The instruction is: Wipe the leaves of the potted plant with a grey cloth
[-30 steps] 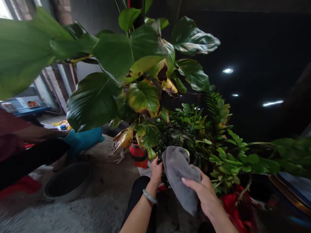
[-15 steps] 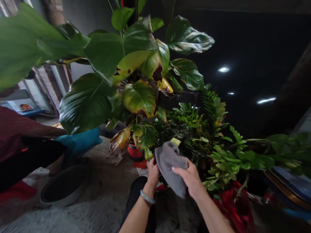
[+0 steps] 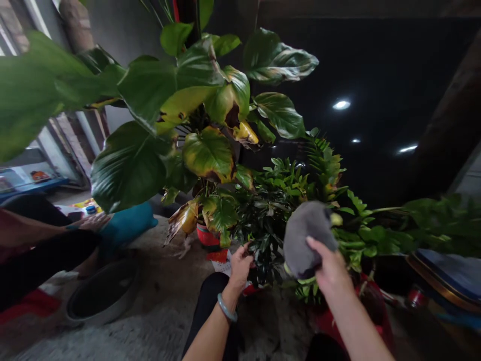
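Note:
My right hand point(image 3: 330, 265) grips a grey cloth point(image 3: 308, 235) with a pale yellow-green bit at its edge, held bunched in front of the low green plants. My left hand point(image 3: 240, 263), with a pale bangle point(image 3: 227, 308) on the wrist, has its fingers curled together at the edge of a dark-leaved plant point(image 3: 265, 235). Whatever lies between those fingertips is too small to make out. Above stands a tall plant with broad leaves point(image 3: 210, 153), some yellowed and browned, in a red pot point(image 3: 207, 235).
On the left, another person's hand point(image 3: 93, 221) rests by a teal bundle point(image 3: 130, 223). A dark basin point(image 3: 103, 291) sits on the concrete floor point(image 3: 150, 326). Lower right are a red bag point(image 3: 372, 306) and a round gold-rimmed container point(image 3: 443, 281). Behind is a dark glossy panel point(image 3: 376, 75).
My right hand has carried the grey cloth right, away from my left hand. My left hand is now curled at the dark leaves. The other person's hand has come into view.

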A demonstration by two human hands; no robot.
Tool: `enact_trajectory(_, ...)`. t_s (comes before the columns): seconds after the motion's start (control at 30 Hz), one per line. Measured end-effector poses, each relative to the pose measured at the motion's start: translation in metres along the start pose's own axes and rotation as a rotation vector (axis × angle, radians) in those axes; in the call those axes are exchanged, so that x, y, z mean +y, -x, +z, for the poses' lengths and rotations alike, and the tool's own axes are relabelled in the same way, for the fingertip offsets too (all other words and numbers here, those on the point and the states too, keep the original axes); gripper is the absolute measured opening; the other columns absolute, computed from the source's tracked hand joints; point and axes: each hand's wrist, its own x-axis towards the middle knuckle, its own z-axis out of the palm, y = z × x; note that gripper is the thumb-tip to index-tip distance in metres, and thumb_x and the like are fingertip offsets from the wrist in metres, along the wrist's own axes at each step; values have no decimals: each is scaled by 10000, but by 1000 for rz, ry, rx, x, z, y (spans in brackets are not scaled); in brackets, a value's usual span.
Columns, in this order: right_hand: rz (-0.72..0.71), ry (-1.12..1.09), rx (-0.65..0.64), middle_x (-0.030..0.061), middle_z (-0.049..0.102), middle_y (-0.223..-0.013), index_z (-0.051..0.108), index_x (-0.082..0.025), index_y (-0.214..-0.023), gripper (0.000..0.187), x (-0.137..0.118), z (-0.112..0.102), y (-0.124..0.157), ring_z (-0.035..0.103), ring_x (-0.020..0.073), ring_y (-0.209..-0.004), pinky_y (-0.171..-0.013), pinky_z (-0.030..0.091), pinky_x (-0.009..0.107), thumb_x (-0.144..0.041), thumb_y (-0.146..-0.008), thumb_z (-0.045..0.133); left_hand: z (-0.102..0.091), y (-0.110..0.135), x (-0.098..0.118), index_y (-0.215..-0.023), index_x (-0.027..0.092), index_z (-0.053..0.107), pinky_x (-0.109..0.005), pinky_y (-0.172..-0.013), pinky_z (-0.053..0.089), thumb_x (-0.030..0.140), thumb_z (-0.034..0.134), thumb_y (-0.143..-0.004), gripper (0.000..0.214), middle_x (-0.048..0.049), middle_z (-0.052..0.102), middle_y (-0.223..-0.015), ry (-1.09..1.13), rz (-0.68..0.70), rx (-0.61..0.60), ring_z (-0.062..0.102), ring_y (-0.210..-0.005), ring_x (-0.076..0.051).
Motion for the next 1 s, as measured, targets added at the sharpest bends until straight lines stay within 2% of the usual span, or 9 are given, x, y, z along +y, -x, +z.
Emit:
enact_trajectory(0.13, 341, 113, -243, 66, 724, -726, 661, -187, -697, 386, 52, -25, 46, 666, 307, -759, -721, 520, 418, -348, -369, 785, -11, -1, -3, -645, 157, 683, -214, -490, 368, 91, 593, -472, 206, 19, 615, -548, -106, -101, 35, 497, -519, -116)
enact_trajectory(0.27, 256, 204, -406, 40, 725, -731, 663, -199, -875, 514, 54, -44, 66, 661, 278, -718, -703, 508, 385, -338, -399, 799, -31, 21, 10, -753, 162, 695, -226, -521, 385, 184, 682, -507, 247, 5, 647, -598, -67, -163, 139, 529, -524, -117)
enact_trajectory(0.37, 83, 190, -361, 21, 724, -785, 640, -219, -948, 594, 43, -42, 51, 658, 268, -780, -770, 493, 378, -357, -400, 823, -35, 64, 25, -869, 173, 689, -243, -601, 442, 317, 774, -492, 413, -45, 708, -820, -4, -161, 156, 613, -686, -156)
enact_trajectory(0.47, 47, 100, -273, 37, 723, -860, 637, -214, -976, 596, 44, -37, 44, 650, 283, -873, -830, 479, 393, -414, -443, 815, -25, 111, 33, -1031, 196, 669, -284, -684, 478, 449, 787, -537, 568, -98, 687, -1052, 8, -202, -94, 632, -913, -227)
enact_trajectory(0.53, 131, 10, -248, 54, 723, -885, 631, -200, -995, 619, 53, -37, 51, 643, 302, -917, -832, 487, 408, -439, -452, 809, -14, 131, 32, -1087, 201, 652, -326, -749, 493, 482, 786, -549, 621, -115, 663, -1130, 64, -252, -224, 609, -1017, -269)
enact_trajectory(0.67, 329, -2, -238, 70, 722, -895, 636, -203, -928, 605, 79, -50, 76, 639, 340, -935, -797, 509, 438, -512, -434, 798, 4, 137, 27, -1037, 174, 659, -371, -863, 485, 435, 868, -406, 714, -114, 704, -1028, 172, -344, -131, 629, -995, -287)
enact_trajectory(0.77, 313, 190, -178, 75, 719, -873, 656, -210, -859, 520, 92, -67, 82, 621, 348, -977, -830, 493, 432, -563, -492, 759, 9, 131, 26, -963, 135, 674, -400, -837, 499, 378, 901, -292, 749, -101, 729, -844, 190, -405, -64, 659, -886, -300)
enact_trajectory(0.93, 292, 234, -201, 89, 709, -970, 655, -166, -966, 638, 90, -82, 72, 589, 347, -1044, -862, 478, 401, -518, -450, 788, 10, 138, 27, -680, 124, 684, -362, -820, 499, 316, 887, -373, 415, -77, 729, -753, 230, -417, -203, 671, -809, -267)
enact_trajectory(1.0, 299, 217, -194, 95, 702, -1002, 646, -160, -978, 647, 87, -84, 73, 592, 344, -1034, -867, 473, 404, -494, -443, 791, 13, 141, 30, -618, 134, 668, -357, -816, 499, 309, 884, -357, 381, -49, 714, -671, 252, -442, -188, 670, -739, -246)
